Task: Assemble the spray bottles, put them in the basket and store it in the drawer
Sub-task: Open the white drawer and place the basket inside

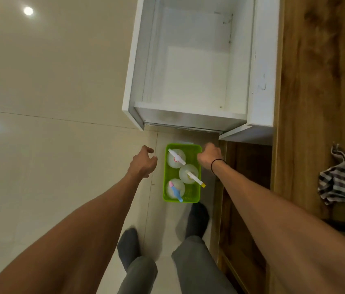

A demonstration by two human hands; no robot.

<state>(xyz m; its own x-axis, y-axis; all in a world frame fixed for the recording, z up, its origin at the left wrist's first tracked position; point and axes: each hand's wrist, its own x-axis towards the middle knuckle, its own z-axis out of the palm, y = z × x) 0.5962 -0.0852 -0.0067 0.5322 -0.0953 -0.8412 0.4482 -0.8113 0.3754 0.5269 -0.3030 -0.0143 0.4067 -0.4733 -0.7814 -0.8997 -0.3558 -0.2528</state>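
Basket [197, 150] on floor [50, 81], below open drawer [188, 117].

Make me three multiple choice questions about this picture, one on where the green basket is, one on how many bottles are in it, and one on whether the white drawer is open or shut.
1. Where is the green basket?
A. inside the drawer
B. on the floor below the drawer
C. on the wooden counter

2. How many spray bottles stand in the basket?
A. two
B. three
C. five

3. What state is the white drawer in?
A. pulled open, nothing visible inside
B. shut
C. open and full of bottles

Answers:
1 B, the basket sits on the floor by the person's feet.
2 B, one with a white top, one yellow-tipped, one blue and pink.
3 A, its bare white bottom shows.
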